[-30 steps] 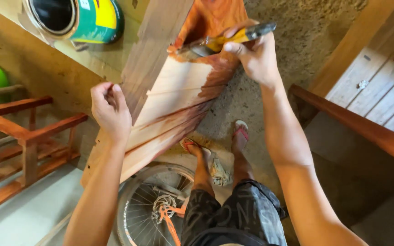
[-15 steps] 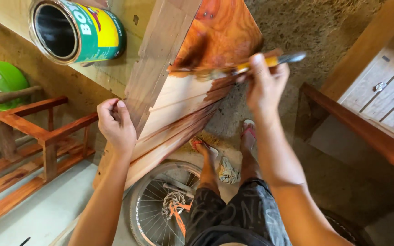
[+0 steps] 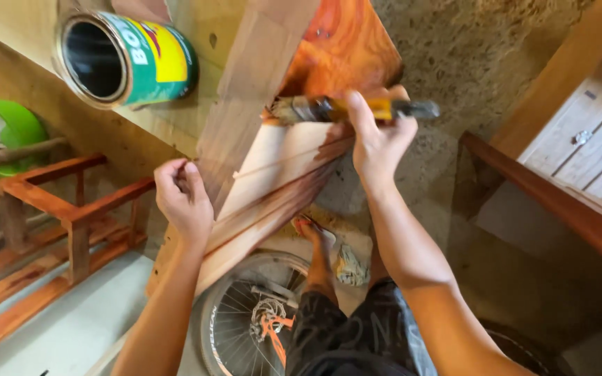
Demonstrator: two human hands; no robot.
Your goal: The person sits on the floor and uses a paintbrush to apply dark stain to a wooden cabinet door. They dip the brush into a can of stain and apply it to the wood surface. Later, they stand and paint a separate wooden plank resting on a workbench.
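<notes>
- While the right hand point(image 3: 377, 143) grips a yellow-handled paintbrush point(image 3: 346, 109), its bristles lie on a pale wooden slatted panel point(image 3: 280, 167), laying orange-red stain.
- Left hand point(image 3: 184, 198), loosely curled and empty, hovers beside the panel's edge.
- Beyond it, an open green-and-yellow cylindrical tin point(image 3: 128, 59) lies tipped, within reach.

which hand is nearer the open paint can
Left. The left hand rests on the wooden panel's edge, just below the paint can; the right hand holds the paintbrush farther right.
</notes>
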